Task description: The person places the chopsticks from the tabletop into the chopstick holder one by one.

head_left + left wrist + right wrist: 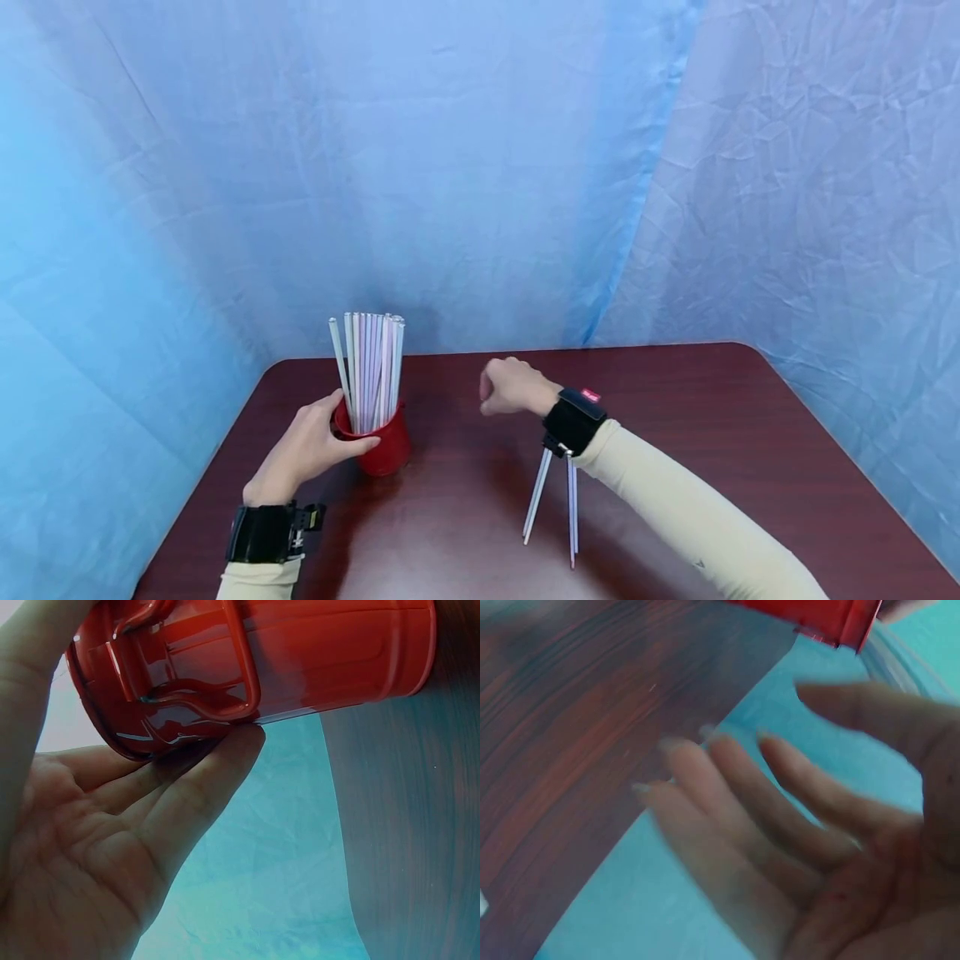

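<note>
The left hand (307, 450) holds the red cup (382, 442) near the left rear of the dark wooden surface (712, 400), thumb and fingers curved round its side. The cup stands upright, filled with pale straws (369, 367). The right hand (513, 387) hangs above the surface just right of the cup, its grip relaxed, fingers loosely spread and holding nothing. Three loose straws (555, 500) lie on the surface under the right forearm.
</note>
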